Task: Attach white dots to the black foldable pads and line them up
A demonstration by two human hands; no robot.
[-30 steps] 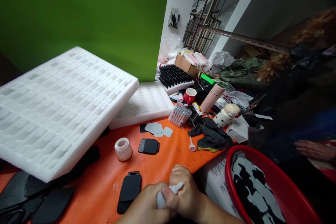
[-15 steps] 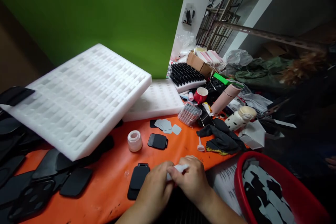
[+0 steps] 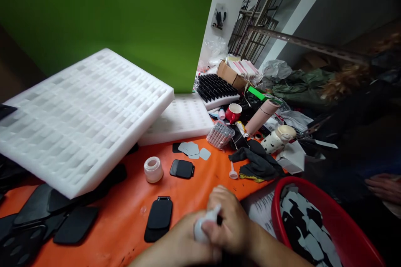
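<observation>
My two hands are together at the table's near edge, closed around a small light grey piece that has a rounded lower part and a narrow, raised tip. My left hand, blurred, grips it from the left. The thumb of my right hand presses on it, fingers curled. Fingers hide much of the piece, so its kind is unclear. Left of my hands lies a black phone-stand-like part with a hinge end. A similar black part lies farther back, near several light grey rounded-square sheets.
A clear tape roll stands on the orange table cover. White foam trays lean over black parts at left. Gloves, a red mug and bottles crowd the right. A red basket holds grey and black pieces. Another person's hand shows at far right.
The view has shifted slightly right, so the table items appear farther left. In my hands, the light grey piece has turned, its tip now pointing up more. Both hands still hold it.
</observation>
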